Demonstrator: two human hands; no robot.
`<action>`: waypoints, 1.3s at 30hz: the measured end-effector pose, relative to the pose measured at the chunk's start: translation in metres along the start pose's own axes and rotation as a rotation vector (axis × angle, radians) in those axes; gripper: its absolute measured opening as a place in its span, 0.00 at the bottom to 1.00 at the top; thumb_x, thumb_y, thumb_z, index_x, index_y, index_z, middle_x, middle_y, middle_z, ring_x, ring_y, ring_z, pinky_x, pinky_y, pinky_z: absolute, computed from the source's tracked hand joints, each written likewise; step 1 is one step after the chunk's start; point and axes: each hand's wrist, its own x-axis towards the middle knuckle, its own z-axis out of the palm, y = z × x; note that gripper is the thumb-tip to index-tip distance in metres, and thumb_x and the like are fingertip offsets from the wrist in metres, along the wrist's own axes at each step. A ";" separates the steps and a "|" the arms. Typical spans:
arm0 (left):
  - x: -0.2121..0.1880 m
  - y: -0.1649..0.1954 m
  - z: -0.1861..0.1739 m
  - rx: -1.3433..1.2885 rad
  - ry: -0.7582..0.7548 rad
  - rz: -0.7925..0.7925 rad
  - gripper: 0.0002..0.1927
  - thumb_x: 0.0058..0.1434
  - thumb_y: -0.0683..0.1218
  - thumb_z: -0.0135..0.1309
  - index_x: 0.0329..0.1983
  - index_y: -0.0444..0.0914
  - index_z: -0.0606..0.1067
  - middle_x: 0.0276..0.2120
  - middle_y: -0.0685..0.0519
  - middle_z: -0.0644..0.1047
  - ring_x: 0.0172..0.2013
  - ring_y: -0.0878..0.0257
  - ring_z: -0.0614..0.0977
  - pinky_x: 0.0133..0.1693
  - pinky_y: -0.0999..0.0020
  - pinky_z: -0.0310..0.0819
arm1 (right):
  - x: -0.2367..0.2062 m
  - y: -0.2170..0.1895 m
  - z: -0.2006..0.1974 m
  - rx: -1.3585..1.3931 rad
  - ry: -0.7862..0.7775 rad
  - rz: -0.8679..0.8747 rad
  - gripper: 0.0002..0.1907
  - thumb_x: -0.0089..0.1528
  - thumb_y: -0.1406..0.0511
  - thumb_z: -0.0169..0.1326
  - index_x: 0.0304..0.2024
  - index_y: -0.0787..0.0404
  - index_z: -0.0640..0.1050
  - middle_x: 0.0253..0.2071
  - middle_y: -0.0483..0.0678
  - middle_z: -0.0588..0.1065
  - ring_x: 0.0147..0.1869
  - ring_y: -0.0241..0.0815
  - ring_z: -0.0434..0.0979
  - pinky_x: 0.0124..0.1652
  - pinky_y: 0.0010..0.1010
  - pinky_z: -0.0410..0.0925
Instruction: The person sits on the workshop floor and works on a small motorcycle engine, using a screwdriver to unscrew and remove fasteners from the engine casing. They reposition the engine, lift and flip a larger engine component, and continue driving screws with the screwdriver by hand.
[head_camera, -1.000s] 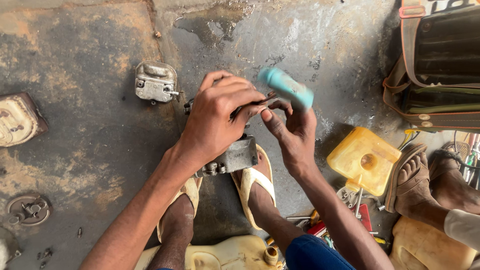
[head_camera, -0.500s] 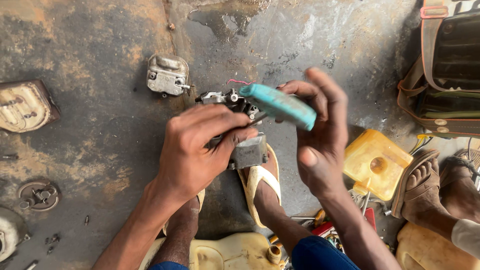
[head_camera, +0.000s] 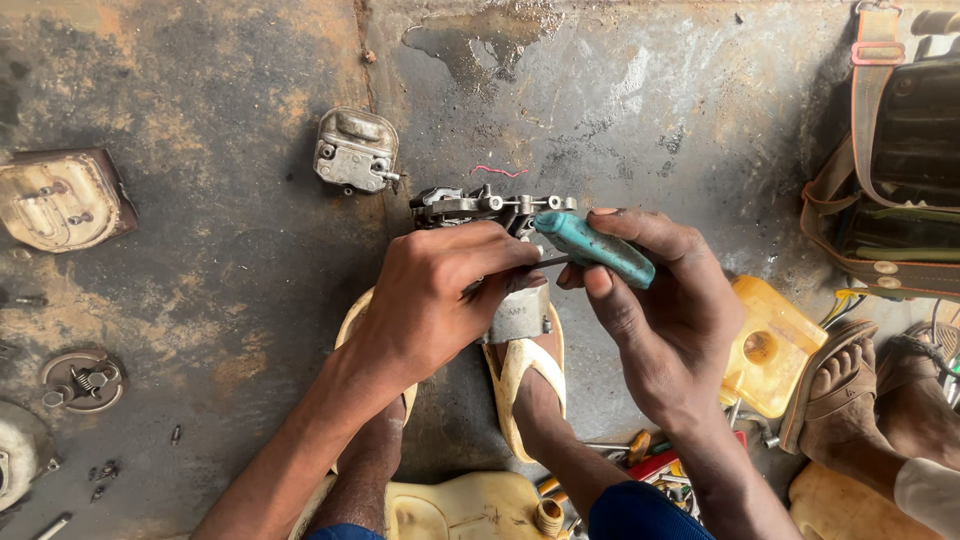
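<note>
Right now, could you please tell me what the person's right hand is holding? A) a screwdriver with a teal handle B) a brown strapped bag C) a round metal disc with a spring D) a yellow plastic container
A: the right hand grips a screwdriver by its teal handle, its shaft pointing at the metal part that the left hand steadies; the yellow container lies untouched on the floor.

Left hand (head_camera: 435, 300) hides the screwdriver (head_camera: 592, 248) tip.
</note>
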 end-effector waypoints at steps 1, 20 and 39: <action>0.000 -0.002 0.001 0.021 0.004 -0.004 0.09 0.60 0.39 0.63 0.44 0.36 0.80 0.33 0.50 0.79 0.32 0.53 0.83 0.33 0.60 0.76 | 0.000 0.000 0.001 0.002 0.007 0.006 0.19 0.71 0.71 0.57 0.63 0.70 0.71 0.57 0.54 0.75 0.55 0.40 0.79 0.58 0.32 0.74; 0.003 -0.011 0.003 -0.008 -0.010 -0.009 0.09 0.60 0.40 0.64 0.43 0.37 0.81 0.31 0.50 0.79 0.30 0.54 0.83 0.32 0.60 0.75 | -0.001 -0.004 0.007 -0.013 0.021 -0.004 0.16 0.72 0.73 0.54 0.62 0.70 0.69 0.61 0.55 0.73 0.56 0.43 0.79 0.58 0.34 0.74; -0.025 -0.023 -0.008 0.352 -0.261 -0.172 0.85 0.20 0.65 0.77 0.79 0.42 0.41 0.76 0.40 0.42 0.75 0.41 0.47 0.71 0.38 0.38 | -0.001 -0.055 0.029 -0.994 -0.104 -0.017 0.26 0.61 0.68 0.59 0.61 0.60 0.69 0.24 0.51 0.76 0.23 0.47 0.78 0.24 0.37 0.67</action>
